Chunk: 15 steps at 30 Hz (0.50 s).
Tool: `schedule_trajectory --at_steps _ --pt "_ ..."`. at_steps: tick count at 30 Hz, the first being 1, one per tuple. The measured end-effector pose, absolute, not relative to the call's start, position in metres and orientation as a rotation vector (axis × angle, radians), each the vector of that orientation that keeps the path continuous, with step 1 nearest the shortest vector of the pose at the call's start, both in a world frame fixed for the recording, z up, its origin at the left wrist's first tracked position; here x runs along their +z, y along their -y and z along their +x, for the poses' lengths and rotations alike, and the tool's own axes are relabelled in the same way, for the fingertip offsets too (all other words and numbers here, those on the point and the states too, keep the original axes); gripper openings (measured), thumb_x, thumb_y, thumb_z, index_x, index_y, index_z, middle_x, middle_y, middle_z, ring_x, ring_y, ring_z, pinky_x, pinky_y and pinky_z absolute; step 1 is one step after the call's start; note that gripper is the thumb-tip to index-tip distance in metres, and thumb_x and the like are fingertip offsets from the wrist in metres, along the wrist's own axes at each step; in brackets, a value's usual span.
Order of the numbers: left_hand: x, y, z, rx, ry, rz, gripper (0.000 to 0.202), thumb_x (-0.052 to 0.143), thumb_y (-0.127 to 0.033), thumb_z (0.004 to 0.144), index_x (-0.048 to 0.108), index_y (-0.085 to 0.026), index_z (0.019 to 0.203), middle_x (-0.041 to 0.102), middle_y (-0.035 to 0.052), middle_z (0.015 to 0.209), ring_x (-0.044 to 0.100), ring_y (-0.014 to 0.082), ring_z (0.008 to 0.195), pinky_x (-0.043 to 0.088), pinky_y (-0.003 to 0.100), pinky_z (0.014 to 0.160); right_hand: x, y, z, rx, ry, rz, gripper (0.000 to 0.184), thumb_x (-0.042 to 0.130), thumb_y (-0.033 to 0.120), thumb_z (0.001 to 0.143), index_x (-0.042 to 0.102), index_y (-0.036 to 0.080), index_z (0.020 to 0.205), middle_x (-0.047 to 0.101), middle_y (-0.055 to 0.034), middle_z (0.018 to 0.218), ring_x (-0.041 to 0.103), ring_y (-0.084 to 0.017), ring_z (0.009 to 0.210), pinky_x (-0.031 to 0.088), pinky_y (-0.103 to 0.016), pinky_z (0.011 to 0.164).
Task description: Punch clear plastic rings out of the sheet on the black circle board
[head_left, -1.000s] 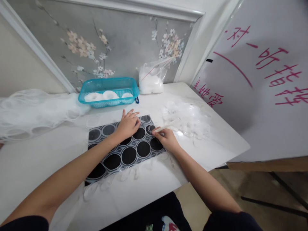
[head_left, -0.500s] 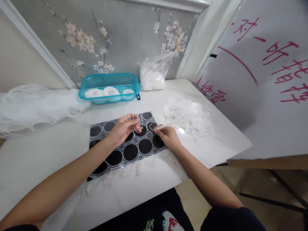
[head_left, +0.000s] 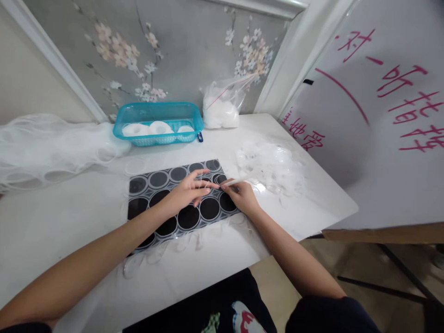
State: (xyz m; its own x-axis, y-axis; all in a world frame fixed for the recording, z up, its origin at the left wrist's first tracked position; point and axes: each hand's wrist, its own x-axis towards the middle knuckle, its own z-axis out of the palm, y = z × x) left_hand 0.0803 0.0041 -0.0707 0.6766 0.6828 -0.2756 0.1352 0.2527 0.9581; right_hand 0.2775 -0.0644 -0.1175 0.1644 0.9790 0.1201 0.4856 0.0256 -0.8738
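My left hand (head_left: 194,187) hovers over the black mat with a grey ring pattern (head_left: 188,216), its fingers spread apart. Thin pale strands (head_left: 200,179) run across its fingers; whether they are gripped I cannot make out. One of its fingertips comes close to my right hand (head_left: 242,195), perhaps touching it. In a pinch near the mat's right edge, my right hand has a slim white stick (head_left: 234,182). Clear thin ring-shaped strips (head_left: 161,252) lie along the front edge of the mat.
A blue plastic basket (head_left: 157,107) holding white rolls (head_left: 161,128) stands at the back, beside a zip bag of white material (head_left: 222,113). White ringed film (head_left: 58,150) is heaped on the left. Clear plastic scraps (head_left: 267,162) lie on the right. A whiteboard (head_left: 364,185) borders the table (head_left: 294,222).
My left hand has gone from a pinch to spread fingers and has shifted slightly right, toward my right hand. The right hand keeps its pinch on the white stick in nearly the same place.
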Motion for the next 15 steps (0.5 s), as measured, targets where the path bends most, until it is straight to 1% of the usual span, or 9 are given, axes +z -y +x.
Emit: schedule_trajectory --at_steps 2,4,7,10,12,13,15 --pt "-0.077 -0.002 0.080 0.366 -0.791 1.505 0.063 0.061 -0.026 0.084 0.034 -0.021 0.141 0.067 0.0136 0.125 0.046 0.0059 0.046 0.038 0.024 0.047 -0.119 0.065 0.278 0.727 1.435 -1.577 0.024 0.058 0.036 0.086 0.075 0.020 0.084 0.077 -0.0050 0.091 0.069 -0.021 0.078 0.050 -0.030 0.071" --pt "-0.082 0.002 0.079 0.313 -0.805 1.749 0.064 0.056 -0.027 0.088 0.029 -0.022 0.146 0.064 0.0129 0.130 0.054 0.0095 0.053 0.044 0.027 0.056 -0.120 0.065 0.278 0.730 1.409 -1.576 0.026 0.058 0.039 0.086 0.075 0.020 0.083 0.077 -0.0052 0.094 0.070 -0.021 0.078 0.050 -0.030 0.071" --pt "-0.084 0.007 0.079 0.200 -0.827 2.090 0.066 0.049 -0.026 0.091 0.021 -0.025 0.151 0.059 0.0099 0.138 0.067 0.0174 0.075 0.048 0.034 0.077 -0.121 0.065 0.277 0.729 1.394 -1.588 0.027 0.058 0.039 0.087 0.075 0.019 0.083 0.077 -0.0053 0.095 0.070 -0.021 0.078 0.051 -0.029 0.071" --pt "-0.083 0.011 0.080 0.066 -0.858 2.295 0.068 0.046 -0.029 0.094 0.014 -0.025 0.154 0.055 0.0082 0.142 0.069 0.0252 0.097 0.046 0.038 0.091 -0.120 0.065 0.277 0.717 1.432 -1.602 0.025 0.058 0.037 0.087 0.076 0.019 0.085 0.077 -0.0053 0.094 0.070 -0.021 0.077 0.052 -0.030 0.072" --pt "-0.084 0.013 0.082 0.024 -0.871 2.343 0.071 0.048 -0.033 0.094 0.014 -0.024 0.155 0.055 0.0080 0.141 0.067 0.0285 0.106 0.045 0.039 0.094 -0.119 0.064 0.277 0.692 1.466 -1.609 0.024 0.057 0.036 0.088 0.076 0.020 0.086 0.077 -0.0052 0.094 0.071 -0.021 0.080 0.053 -0.031 0.075" --pt "-0.085 0.014 0.082 0.022 -0.870 2.347 0.072 0.050 -0.034 0.093 0.016 -0.024 0.155 0.057 0.0082 0.140 0.067 0.0297 0.108 0.045 0.039 0.093 -0.118 0.064 0.278 0.668 1.490 -1.608 0.024 0.057 0.035 0.089 0.076 0.020 0.088 0.077 -0.0053 0.095 0.071 -0.022 0.083 0.053 -0.032 0.078" --pt "-0.087 0.015 0.083 0.062 -0.862 2.337 0.072 0.055 -0.037 0.090 0.024 -0.024 0.153 0.062 0.0101 0.134 0.068 0.0323 0.104 0.047 0.039 0.089 -0.119 0.065 0.279 0.586 1.581 -1.596 0.025 0.053 0.032 0.092 0.075 0.021 0.092 0.077 -0.0063 0.099 0.069 -0.023 0.096 0.052 -0.035 0.087"
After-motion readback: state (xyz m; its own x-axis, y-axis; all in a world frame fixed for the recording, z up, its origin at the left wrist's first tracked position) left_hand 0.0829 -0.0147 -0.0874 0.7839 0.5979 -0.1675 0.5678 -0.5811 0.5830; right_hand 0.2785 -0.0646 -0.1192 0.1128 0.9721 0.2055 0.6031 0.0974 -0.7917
